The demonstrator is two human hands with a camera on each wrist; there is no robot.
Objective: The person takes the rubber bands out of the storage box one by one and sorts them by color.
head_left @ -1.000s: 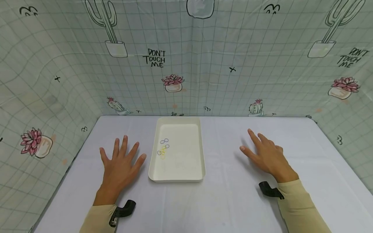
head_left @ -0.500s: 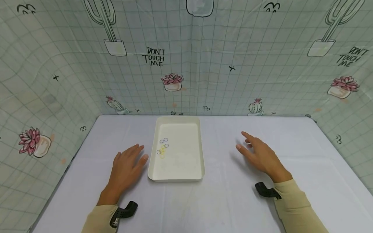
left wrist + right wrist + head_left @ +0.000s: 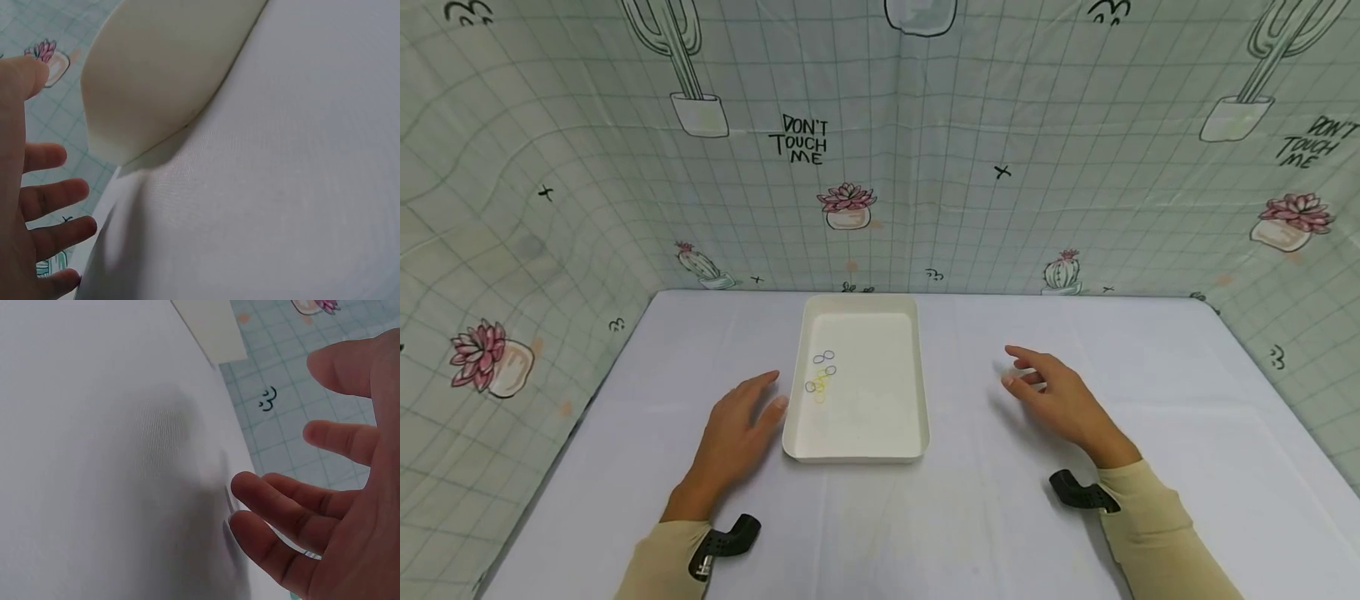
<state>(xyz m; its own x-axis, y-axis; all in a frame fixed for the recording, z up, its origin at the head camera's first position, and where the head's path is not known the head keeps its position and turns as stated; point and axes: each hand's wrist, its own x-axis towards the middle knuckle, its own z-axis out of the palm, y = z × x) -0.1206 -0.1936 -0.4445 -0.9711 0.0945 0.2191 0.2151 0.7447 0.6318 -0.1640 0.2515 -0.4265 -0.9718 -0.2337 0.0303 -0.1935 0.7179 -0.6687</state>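
Note:
A cream rectangular tray (image 3: 872, 417) stands near the middle of the table in the head view. Toward its left side lie several small thin rings: blue-grey rings (image 3: 819, 359) and, partly overlapping one another, yellow rings (image 3: 820, 397). Just left of the tray is my left hand (image 3: 730, 437), its fingers relaxed and the thumb tip right at the tray's rim. My right hand (image 3: 1060, 400) hovers over the table to the right of the tray, fingers loosely bent and holding nothing. In the left wrist view the tray's side wall (image 3: 156, 69) rises beyond the spread fingers (image 3: 59, 237).
A white cloth (image 3: 880, 533) covers the table. Behind and beside it hangs a grid-patterned curtain (image 3: 955, 217) printed with cacti and lettering. Each wrist carries a black camera mount, one on the left (image 3: 730, 537) and one on the right (image 3: 1078, 490).
My left hand has moved right to the tray's edge, its spread fingers drawing together. My right hand has shifted left toward the tray, with its fingers bending more. The rings stay put.

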